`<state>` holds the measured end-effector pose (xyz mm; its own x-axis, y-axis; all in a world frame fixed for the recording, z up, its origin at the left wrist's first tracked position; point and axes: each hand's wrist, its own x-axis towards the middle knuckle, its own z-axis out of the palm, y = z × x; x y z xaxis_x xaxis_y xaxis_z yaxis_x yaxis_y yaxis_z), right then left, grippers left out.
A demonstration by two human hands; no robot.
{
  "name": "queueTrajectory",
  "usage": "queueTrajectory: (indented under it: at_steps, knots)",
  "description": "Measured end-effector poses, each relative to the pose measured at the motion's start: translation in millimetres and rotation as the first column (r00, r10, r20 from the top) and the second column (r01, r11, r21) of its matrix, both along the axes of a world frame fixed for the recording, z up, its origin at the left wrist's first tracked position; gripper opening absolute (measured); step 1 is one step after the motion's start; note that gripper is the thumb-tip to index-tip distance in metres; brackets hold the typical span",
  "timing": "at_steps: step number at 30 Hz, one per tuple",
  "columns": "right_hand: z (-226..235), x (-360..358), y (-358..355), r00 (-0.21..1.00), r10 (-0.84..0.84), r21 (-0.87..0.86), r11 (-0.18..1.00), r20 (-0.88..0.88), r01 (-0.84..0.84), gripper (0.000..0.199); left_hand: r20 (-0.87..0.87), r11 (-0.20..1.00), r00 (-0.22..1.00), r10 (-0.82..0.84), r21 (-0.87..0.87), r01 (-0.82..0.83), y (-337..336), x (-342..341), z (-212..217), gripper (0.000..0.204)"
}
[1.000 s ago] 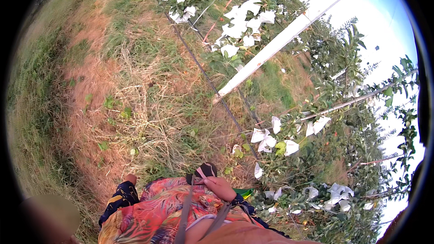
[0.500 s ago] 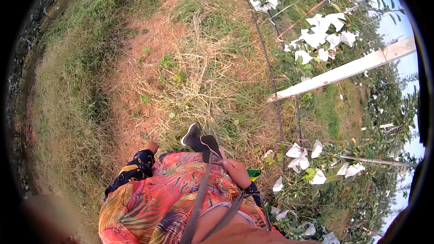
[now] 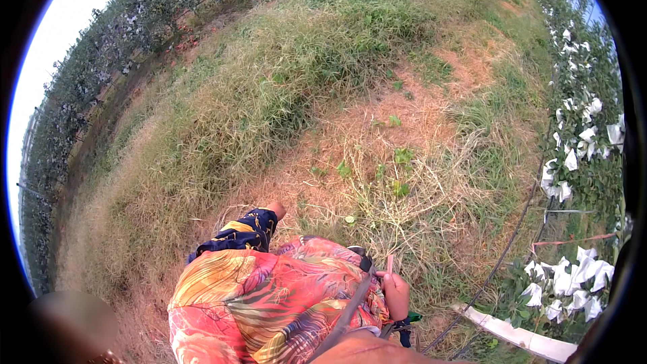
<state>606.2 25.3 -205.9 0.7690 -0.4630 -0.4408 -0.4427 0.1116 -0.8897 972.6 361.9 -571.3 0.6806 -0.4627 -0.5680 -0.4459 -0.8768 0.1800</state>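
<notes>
Grey strap (image 3: 352,307) in front of body, over floral garment (image 3: 269,296); long axis diagonal, upper end pointing ahead and rightward, lower end back toward torso. Right hand (image 3: 396,294) at strap's upper end, fingers bent; cannot tell whether pinching it. Step in hand, as judged: minding strap; any further handling calls for sure finger grip. Left hand (image 3: 277,209) beyond navy sleeve (image 3: 249,229), well apart from strap; finger state cannot tell. Farther right: pale post (image 3: 519,337), white bags (image 3: 565,280) among leaves.
</notes>
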Motion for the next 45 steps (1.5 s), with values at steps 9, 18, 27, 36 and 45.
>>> queueTrajectory:
  at_steps: [9, 18, 27, 36, 45]
  knots:
    - [14.2, 17.1, -85.5, 0.997, 0.065, -0.057, 0.996, -0.049, -0.067, 0.028, -0.122, 0.999, 0.992, 0.045, 0.018, -0.043, -77.0, -57.1, 44.1, 0.031]
    - [0.8, 33.9, -111.6, 0.979, 0.191, -0.076, 0.978, -0.073, -0.196, 0.028, -0.254, 0.848, 0.904, 0.344, -0.331, -0.415, -169.2, -70.2, 102.3, 0.035]
    - [1.2, 61.5, -83.8, 0.975, 0.206, -0.040, 0.977, -0.089, -0.210, 0.029, -0.302, 0.861, 0.860, 0.411, -0.181, -0.475, -115.0, -71.3, 64.5, 0.031]
    - [15.9, 120.6, -12.0, 0.940, 0.316, -0.091, 0.940, -0.127, -0.329, 0.029, -0.254, 0.875, 0.882, 0.396, -0.186, -0.446, -23.0, -45.4, 45.2, 0.033]
    - [13.6, 148.7, 52.3, 0.943, 0.297, -0.042, 0.951, -0.149, -0.306, 0.028, -0.216, 0.902, 0.879, 0.425, 0.013, -0.432, 79.5, -35.0, 22.0, 0.028]
